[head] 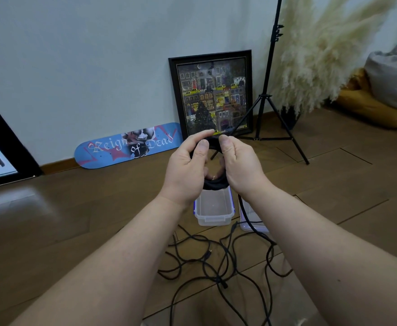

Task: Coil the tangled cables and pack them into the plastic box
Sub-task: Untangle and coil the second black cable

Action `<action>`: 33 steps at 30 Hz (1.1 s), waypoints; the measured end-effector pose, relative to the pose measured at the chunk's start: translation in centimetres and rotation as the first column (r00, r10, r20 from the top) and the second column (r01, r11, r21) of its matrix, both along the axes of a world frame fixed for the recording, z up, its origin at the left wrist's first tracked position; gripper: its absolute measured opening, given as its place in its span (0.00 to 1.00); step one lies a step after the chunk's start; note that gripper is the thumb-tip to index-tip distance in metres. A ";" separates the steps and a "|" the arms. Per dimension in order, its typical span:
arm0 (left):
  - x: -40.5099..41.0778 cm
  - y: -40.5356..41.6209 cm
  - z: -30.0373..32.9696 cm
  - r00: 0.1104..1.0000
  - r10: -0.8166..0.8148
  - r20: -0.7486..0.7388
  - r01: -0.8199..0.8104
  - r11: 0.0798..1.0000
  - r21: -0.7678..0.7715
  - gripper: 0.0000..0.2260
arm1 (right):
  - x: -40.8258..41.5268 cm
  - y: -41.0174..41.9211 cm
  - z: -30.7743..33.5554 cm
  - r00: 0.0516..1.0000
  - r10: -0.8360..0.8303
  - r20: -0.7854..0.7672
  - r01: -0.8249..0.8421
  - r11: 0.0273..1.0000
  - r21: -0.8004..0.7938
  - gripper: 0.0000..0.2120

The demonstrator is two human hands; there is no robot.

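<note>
I hold a coil of black cable up in front of me, above the floor. My left hand grips the coil's left side, thumb on top. My right hand pinches the coil's upper right part between thumb and fingers. A loose strand runs from the coil down past my right wrist to the floor. Below the coil stands the clear plastic box with blue clips, open, nothing visible inside. A tangle of black cables lies on the wooden floor between my forearms.
The box's clear lid lies right of it, partly behind my right arm. A skateboard deck and a framed picture lean on the wall. A black tripod stand, pampas grass and cushions stand at the right.
</note>
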State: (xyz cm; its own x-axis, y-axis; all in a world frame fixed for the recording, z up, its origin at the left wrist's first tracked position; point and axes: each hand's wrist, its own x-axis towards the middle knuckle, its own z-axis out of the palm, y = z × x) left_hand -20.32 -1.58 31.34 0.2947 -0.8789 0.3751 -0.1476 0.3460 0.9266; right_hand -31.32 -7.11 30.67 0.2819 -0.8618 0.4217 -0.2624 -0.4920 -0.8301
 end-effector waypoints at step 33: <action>4.3 -0.8 -0.9 0.918 0.380 0.108 -0.377 0.925 -0.055 0.12 | -1.0 1.5 3.0 0.926 0.358 -0.124 -0.350 0.933 0.078 0.07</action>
State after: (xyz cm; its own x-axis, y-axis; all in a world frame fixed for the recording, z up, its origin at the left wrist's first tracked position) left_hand -15.99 -2.43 30.47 0.5565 -0.6970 0.4522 -0.3776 0.2727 0.8849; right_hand -32.33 -5.66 33.65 0.6232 -0.7158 0.3151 -0.1895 -0.5291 -0.8271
